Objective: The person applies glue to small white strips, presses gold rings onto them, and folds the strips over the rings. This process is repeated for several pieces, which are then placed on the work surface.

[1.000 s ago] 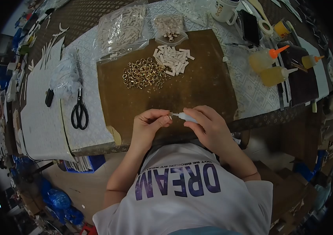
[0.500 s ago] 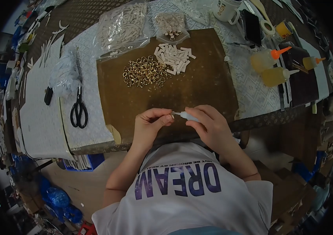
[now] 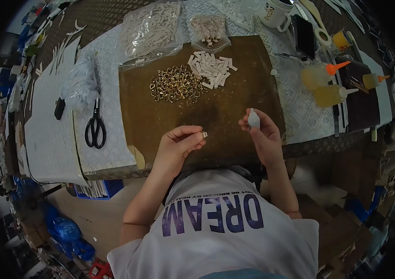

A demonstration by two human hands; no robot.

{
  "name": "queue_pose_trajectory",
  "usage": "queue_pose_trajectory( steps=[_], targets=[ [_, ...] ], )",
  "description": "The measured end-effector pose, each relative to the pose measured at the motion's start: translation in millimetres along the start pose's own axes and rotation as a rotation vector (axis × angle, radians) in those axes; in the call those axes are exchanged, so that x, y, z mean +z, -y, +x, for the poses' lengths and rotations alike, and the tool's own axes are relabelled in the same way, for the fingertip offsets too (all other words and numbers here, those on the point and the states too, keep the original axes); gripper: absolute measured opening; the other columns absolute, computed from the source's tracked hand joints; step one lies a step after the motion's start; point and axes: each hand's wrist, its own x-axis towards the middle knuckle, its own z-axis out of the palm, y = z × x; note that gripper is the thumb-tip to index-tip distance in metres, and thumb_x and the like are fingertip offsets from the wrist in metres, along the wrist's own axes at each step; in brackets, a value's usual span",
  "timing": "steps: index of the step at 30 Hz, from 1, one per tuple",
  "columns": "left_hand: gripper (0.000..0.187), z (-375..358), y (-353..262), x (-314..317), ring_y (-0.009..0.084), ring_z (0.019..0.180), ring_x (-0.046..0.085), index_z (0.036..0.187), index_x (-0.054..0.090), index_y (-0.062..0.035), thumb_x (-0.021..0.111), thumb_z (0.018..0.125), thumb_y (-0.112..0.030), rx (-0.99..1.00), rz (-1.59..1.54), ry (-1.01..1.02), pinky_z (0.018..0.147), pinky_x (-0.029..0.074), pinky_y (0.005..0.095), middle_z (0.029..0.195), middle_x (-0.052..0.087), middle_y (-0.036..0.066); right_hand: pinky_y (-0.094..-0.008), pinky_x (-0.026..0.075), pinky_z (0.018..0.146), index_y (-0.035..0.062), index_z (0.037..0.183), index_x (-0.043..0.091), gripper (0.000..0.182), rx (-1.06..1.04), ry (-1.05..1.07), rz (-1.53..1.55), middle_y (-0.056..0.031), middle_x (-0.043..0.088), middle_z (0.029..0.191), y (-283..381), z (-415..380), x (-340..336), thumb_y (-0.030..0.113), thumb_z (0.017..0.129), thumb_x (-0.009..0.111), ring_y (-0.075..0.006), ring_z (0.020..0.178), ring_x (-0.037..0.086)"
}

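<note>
My left hand (image 3: 181,143) is closed in a pinch over the front of the brown mat (image 3: 160,121). A small whitish piece (image 3: 204,134) pokes out between its thumb and fingertips; the fingers hide most of it. To the right, my right hand (image 3: 268,136) grips a small white squeeze bottle (image 3: 254,120), its narrow end pointing away from me. The two hands are apart. Beyond them on the mat lies a pile of gold-coloured metal rings or clasps (image 3: 176,84). It touches a heap of short white strips (image 3: 212,69).
Bags of white strips (image 3: 150,30) and small parts (image 3: 208,29) lie behind the mat. Black scissors (image 3: 95,130) are on the left. On the right stand bottles of yellowish liquid (image 3: 330,95), a phone (image 3: 303,37), a mug (image 3: 274,14) and a tape roll (image 3: 322,37).
My right hand has moved right and away from my left hand, turning the squeeze bottle from sideways to pointing away from me. The left hand keeps its pinch in nearly the same place.
</note>
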Motion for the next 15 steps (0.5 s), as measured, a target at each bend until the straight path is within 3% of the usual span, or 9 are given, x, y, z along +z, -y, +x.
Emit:
queue_pose_trajectory(
  steps=[5, 11, 15],
  targets=[
    [0.019, -1.1, -0.9, 5.0, 0.0121, 0.079, 0.065, 0.101, 0.066, -0.0002, 0.069, 0.084, -0.007, 0.009, 0.074, -0.021, 0.072, 0.052, 0.0232, 0.088, 0.068, 0.007, -0.0264, 0.044, 0.088, 0.0031, 0.118, 0.058, 0.036, -0.245, -0.167, -0.578, -0.0052, 0.06, 0.114, -2.5, 8.8, -11.3, 0.002, 0.083, 0.067, -0.0148, 0.099, 0.057],
    [0.018, 0.2, 0.6, 6.5, 0.0118, 0.077, 0.064, 0.1, 0.066, -0.0001, 0.07, 0.083, -0.006, 0.01, 0.11, -0.019, 0.071, 0.051, 0.0234, 0.086, 0.067, 0.006, -0.0273, 0.049, 0.08, 0.0028, 0.113, 0.059, 0.031, -0.492, -0.303, -0.8, -0.0076, 0.058, 0.111, -7.0, 25.5, -20.2, -0.003, 0.083, 0.065, -0.0159, 0.095, 0.058],
    [0.018, 0.9, 2.3, 4.6, 0.0121, 0.077, 0.064, 0.099, 0.066, 0.0001, 0.07, 0.083, -0.005, 0.005, 0.118, -0.015, 0.071, 0.051, 0.0236, 0.086, 0.067, 0.006, -0.0278, 0.05, 0.079, 0.003, 0.113, 0.06, 0.03, -0.482, -0.36, -0.813, -0.0074, 0.058, 0.108, -6.0, 34.0, -27.2, -0.003, 0.084, 0.065, -0.0154, 0.09, 0.06]
  ],
)
